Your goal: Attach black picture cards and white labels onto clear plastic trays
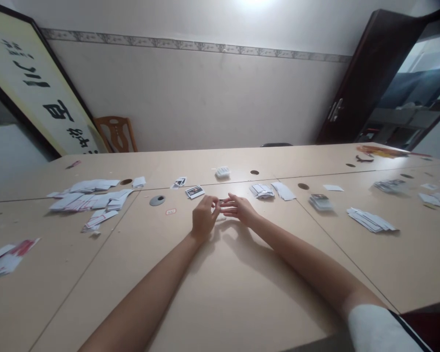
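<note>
Both hands meet above the middle of the table (205,303). My left hand (204,216) is closed, its fingertips pinched together on something too small to make out. Close against it on the right, my right hand (239,209) has its fingers stretched toward those fingertips, somewhat apart. A small pale item (221,219) shows on the table just under the hands, partly hidden. Left of my left hand lies a card with a dark picture (195,191), and a small red-edged label (171,211) is nearer to me. Beyond the hands stands a small white stack (223,172).
Piles of white paper slips (84,201) spread over the left side. Right of the hands are folded white papers (261,191), a clear box of cards (320,202) and a fanned stack of slips (371,220). Round holes, one with a grey cover (157,200), dot the table.
</note>
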The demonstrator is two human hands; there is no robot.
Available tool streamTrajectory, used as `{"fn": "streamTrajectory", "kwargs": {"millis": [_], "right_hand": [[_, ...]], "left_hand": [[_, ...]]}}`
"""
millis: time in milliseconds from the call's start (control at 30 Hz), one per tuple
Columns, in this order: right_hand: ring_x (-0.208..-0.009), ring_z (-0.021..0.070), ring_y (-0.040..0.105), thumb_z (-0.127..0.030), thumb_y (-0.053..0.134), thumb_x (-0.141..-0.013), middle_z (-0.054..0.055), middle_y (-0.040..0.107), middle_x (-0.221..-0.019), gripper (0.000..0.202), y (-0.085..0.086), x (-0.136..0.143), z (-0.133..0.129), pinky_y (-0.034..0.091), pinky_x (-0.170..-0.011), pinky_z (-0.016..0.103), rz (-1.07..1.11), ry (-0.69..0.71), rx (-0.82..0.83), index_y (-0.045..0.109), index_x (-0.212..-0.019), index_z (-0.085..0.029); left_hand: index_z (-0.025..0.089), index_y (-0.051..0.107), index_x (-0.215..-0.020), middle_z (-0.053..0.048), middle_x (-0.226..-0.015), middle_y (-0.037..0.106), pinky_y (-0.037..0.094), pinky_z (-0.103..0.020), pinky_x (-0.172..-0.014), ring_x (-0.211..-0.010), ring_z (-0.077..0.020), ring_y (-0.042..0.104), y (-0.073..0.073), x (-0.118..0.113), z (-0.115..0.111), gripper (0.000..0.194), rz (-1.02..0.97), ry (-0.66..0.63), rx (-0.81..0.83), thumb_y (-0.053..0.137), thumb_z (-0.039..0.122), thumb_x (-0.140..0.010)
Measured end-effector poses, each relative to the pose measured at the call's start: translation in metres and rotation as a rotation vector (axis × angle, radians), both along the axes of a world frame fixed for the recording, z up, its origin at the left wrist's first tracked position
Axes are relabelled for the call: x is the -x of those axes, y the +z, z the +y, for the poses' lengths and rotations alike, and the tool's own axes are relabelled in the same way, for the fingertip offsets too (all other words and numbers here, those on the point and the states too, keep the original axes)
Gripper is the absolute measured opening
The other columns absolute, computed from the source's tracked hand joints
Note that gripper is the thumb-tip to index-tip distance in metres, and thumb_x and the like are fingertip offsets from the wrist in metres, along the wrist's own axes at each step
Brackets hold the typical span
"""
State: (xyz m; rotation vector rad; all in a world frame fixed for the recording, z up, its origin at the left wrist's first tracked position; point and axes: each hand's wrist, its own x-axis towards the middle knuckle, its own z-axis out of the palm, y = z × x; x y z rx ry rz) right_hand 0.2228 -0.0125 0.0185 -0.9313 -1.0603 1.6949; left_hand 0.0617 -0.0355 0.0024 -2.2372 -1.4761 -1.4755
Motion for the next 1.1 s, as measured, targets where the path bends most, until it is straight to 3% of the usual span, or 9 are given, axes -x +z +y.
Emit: {"fn": "streamTrajectory", "kwargs": {"millis": [167, 333, 500, 633, 800, 1000, 1100], "right_hand": [[-0.071, 0.0167, 0.071, -0.034, 0.071, -0.081, 0.008, 0.073, -0.086, 0.021, -0.002, 0.002, 0.002, 0.06, -0.074, 0.029, 0.102, -0.03, 0.085, 0.067, -0.088, -0.015], [-0.068, 0.0164, 0.069, -0.027, 0.079, -0.068, 0.004, 0.072, -0.078, 0.021, -0.005, 0.002, 0.001, 0.056, -0.072, 0.029, 0.124, -0.052, 0.009, 0.067, -0.083, -0.017], [-0.061, 0.0133, 0.065, -0.02, 0.075, -0.057, -0.001, 0.067, -0.063, 0.02, -0.008, -0.002, 0.006, 0.05, -0.067, 0.027, 0.093, -0.212, -0.003, 0.062, -0.072, -0.019], [-0.061, 0.0153, 0.066, -0.024, 0.075, -0.054, -0.001, 0.068, -0.068, 0.026, -0.008, -0.007, 0.009, 0.046, -0.061, 0.026, 0.081, -0.32, 0.035, 0.06, -0.075, -0.02], [-0.057, 0.0124, 0.061, -0.029, 0.073, -0.058, -0.002, 0.068, -0.071, 0.027, -0.013, -0.008, 0.008, 0.04, -0.052, 0.022, -0.031, -0.355, -0.066, 0.059, -0.08, -0.021], [-0.055, 0.0117, 0.057, -0.034, 0.071, -0.063, -0.003, 0.065, -0.068, 0.025, -0.023, -0.013, 0.016, 0.039, -0.047, 0.021, -0.091, -0.39, -0.229, 0.062, -0.084, -0.022], [-0.054, 0.0117, 0.057, -0.035, 0.072, -0.064, -0.002, 0.065, -0.068, 0.027, -0.027, -0.014, 0.018, 0.039, -0.045, 0.021, -0.101, -0.373, -0.259, 0.064, -0.086, -0.021]], "left_hand": [[0.019, 0.061, -0.091, -0.003, -0.089, 0.066, 0.045, -0.025, -0.07, -0.08, -0.016, 0.063, 0.001, -0.004, -0.004, 0.009, 0.195, 0.014, -0.079, 0.052, 0.018, -0.091], [0.019, 0.065, -0.096, -0.005, -0.093, 0.066, 0.048, -0.026, -0.072, -0.088, -0.0172, 0.064, 0.002, -0.005, -0.006, 0.014, 0.272, -0.027, -0.067, 0.052, 0.021, -0.093], [0.021, 0.069, -0.101, -0.005, -0.095, 0.066, 0.049, -0.026, -0.072, -0.086, -0.0162, 0.064, 0.003, -0.004, -0.007, 0.021, 0.315, -0.088, -0.047, 0.049, 0.022, -0.094], [0.022, 0.069, -0.103, -0.004, -0.097, 0.065, 0.048, -0.026, -0.072, -0.082, -0.0157, 0.063, 0.007, 0.002, -0.005, 0.021, 0.24, -0.061, 0.043, 0.05, 0.026, -0.093], [0.021, 0.066, -0.105, -0.006, -0.105, 0.064, 0.048, -0.034, -0.087, -0.105, -0.0239, 0.058, 0.008, 0.021, 0.006, 0.022, 0.216, -0.001, 0.223, 0.056, 0.032, -0.089], [0.02, 0.056, -0.126, -0.012, -0.128, 0.057, 0.037, -0.049, -0.101, -0.125, -0.034, 0.045, 0.0, 0.038, 0.02, 0.064, 0.361, 0.027, 0.489, 0.064, 0.061, -0.077], [0.021, 0.06, -0.122, -0.012, -0.126, 0.057, 0.037, -0.05, -0.101, -0.126, -0.0348, 0.045, -0.001, 0.04, 0.021, 0.069, 0.389, 0.023, 0.528, 0.067, 0.066, -0.071]]}}
